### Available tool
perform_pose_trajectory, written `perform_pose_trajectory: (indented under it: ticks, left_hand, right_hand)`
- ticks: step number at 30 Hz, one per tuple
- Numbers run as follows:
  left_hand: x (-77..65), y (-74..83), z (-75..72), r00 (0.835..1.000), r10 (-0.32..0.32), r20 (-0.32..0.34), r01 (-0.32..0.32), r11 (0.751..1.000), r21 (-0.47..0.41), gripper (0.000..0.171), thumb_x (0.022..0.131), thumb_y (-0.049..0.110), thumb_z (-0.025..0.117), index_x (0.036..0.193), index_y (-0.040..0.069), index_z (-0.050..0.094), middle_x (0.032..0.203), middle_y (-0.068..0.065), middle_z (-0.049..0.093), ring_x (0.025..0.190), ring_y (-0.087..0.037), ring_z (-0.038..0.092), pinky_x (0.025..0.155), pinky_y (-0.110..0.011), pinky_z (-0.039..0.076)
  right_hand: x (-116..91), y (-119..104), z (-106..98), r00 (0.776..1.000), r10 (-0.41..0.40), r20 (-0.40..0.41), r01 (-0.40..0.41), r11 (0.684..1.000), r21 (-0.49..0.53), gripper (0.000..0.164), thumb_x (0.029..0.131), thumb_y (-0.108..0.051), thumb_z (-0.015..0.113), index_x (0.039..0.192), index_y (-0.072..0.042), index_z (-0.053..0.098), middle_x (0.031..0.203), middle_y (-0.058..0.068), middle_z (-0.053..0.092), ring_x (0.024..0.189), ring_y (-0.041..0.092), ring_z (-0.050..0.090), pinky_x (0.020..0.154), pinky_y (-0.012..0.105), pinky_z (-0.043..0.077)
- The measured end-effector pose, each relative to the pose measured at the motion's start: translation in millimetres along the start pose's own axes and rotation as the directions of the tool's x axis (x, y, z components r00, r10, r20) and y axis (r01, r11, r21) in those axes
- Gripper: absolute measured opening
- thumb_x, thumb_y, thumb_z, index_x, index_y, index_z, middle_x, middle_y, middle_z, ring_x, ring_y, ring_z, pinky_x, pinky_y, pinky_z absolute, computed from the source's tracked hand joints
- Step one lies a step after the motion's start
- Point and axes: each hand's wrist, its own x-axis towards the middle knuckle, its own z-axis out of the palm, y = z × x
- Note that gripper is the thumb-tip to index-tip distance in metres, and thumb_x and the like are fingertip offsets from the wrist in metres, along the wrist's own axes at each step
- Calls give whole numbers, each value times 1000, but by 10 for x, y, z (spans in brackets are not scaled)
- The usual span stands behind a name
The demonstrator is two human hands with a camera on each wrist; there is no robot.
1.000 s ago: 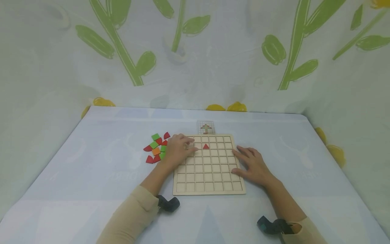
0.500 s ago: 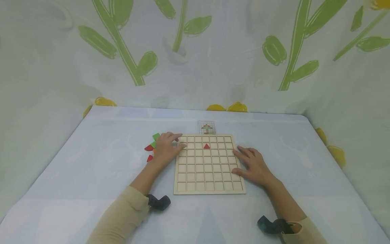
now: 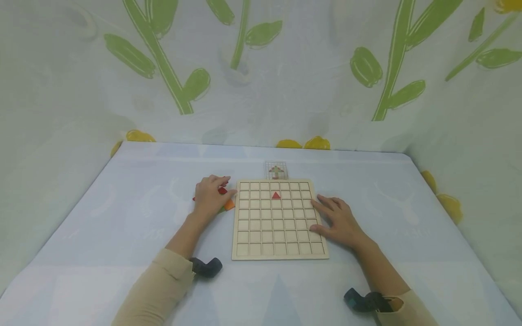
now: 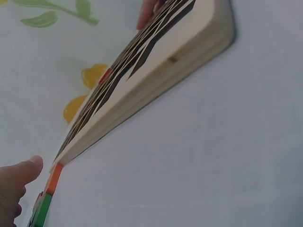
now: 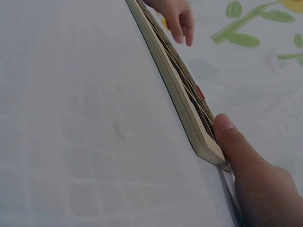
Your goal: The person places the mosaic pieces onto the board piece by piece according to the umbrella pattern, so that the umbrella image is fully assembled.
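My left hand (image 3: 208, 194) is over a group of flat coloured pieces left of the wooden grid board (image 3: 261, 237), covering most of them. An orange square (image 3: 229, 205) and a red piece (image 3: 222, 190) show beside its thumb. In the left wrist view, the orange square (image 4: 54, 178) lies against the board's edge, with a green piece (image 4: 43, 208) behind it. The left thumb is extended, apart from the fingers. My right hand (image 3: 340, 222) rests at the board's right edge, thumb on its rim, fingers loosely spread. A red triangle (image 3: 276, 195) lies in an upper cell.
A small card (image 3: 276, 170) with a gridded tree-like picture lies just beyond the board's far edge. The white table (image 3: 102, 217) meets a cloth wall (image 3: 310, 90) printed with green leaves at the back.
My left hand has moved left from above the board onto the coloured pieces. The orange square has shifted right, towards the board. The right hand and the red triangle have stayed put.
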Motion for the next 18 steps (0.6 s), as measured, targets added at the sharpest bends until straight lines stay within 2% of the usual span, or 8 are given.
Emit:
perform_pose_trajectory:
  ticks: [9, 14, 18]
  left_hand:
    - [92, -55, 1, 995, -93, 43, 91, 995, 48, 48, 82, 41, 70, 120, 13, 65, 101, -12, 60, 97, -30, 51, 92, -52, 28]
    - [153, -86, 18, 990, -134, 46, 130, 987, 95, 47, 82, 41, 69, 119, 12, 66, 108, -14, 60, 101, -32, 51, 92, -53, 28]
    - [188, -90, 25, 982, -185, 47, 178, 977, 121, 44, 84, 38, 68, 118, 11, 66, 107, -14, 61, 102, -33, 52, 92, -53, 28]
  right_hand:
    - [-13, -9, -17, 1000, -7, 6, 7, 1000, -8, 72, 79, -49, 68, 139, -14, 48, 145, 13, 40, 128, 42, 33, 101, 62, 25]
    - [-7, -8, -9, 1000, 0, 12, 0, 1000, -7, 73, 79, -50, 68, 139, -15, 48, 146, 12, 40, 128, 42, 33, 101, 61, 25]
    - [-2, -7, -6, 1000, 6, 19, -6, 1000, -11, 73, 79, -51, 67, 139, -15, 47, 146, 11, 39, 129, 41, 32, 101, 61, 25]
